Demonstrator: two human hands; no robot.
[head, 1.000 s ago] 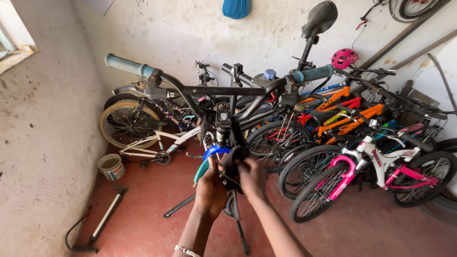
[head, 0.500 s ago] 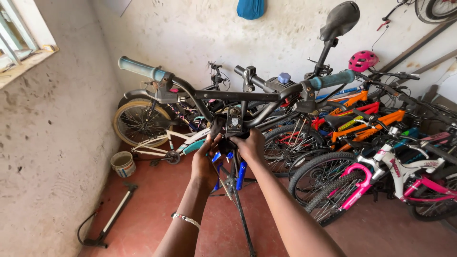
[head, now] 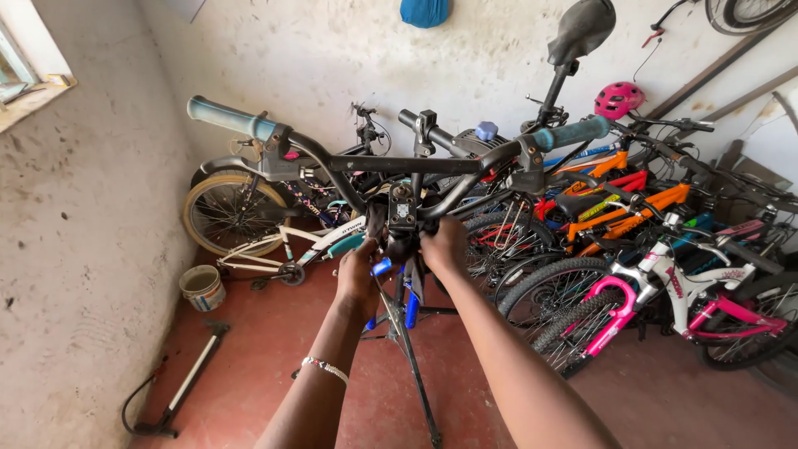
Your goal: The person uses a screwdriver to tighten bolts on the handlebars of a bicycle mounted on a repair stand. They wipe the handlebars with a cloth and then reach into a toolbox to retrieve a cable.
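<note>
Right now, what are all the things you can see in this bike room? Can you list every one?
handlebar: one, black with blue-green grips, on the raised bike in front
stem: one, black, under the handlebar's middle
repair stand: one, black, on the red floor below the hands
saddle: one, black, high at top
bikes: many, orange, red, white and pink, packed at right
white bike: one, by the left wall
helmet: one, pink, on the bikes at the back
bucket: one, white, on the floor
floor pump: one, black and grey, lying at left
left hand: one, bracelet on wrist, at the stem
right hand: one, at the stem
</note>
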